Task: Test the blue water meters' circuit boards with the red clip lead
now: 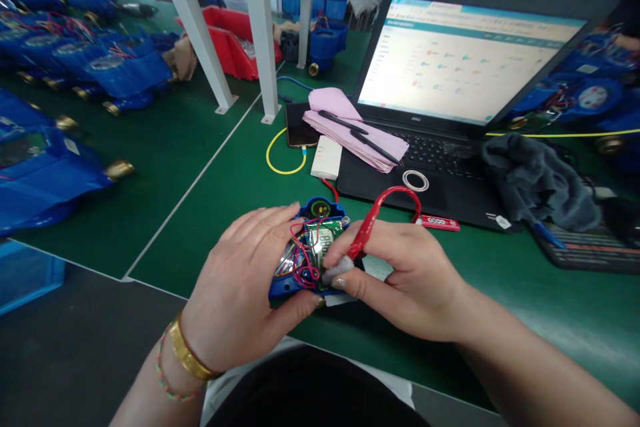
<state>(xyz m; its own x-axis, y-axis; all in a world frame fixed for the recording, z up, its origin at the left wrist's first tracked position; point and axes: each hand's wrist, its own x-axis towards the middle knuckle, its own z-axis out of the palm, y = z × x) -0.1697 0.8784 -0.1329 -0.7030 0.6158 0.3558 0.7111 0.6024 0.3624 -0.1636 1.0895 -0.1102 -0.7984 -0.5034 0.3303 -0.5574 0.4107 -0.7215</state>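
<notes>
A blue device housing (283, 287) with a green circuit board, a small digit display (323, 240) and loose red wires lies near the table's front edge. My left hand (245, 280) is wrapped around its left side, thumb along the near edge. Between the thumb and fingers of my right hand (400, 273) is the whitish tip (337, 269) of a red-wrapped cable (367, 230), held against the board beside the display. The cable loops up and back toward a red stick (440, 223) at the laptop's front edge. What lies under the tip is hidden.
Behind stands an open laptop (415, 187) with pink papers (370, 140), pens and a ring on it. A phone (299, 125) and white box (327, 157) are beside it. A grey cloth (543, 180) lies right; blue meters (50, 167) and white posts (263, 33) stand left and behind.
</notes>
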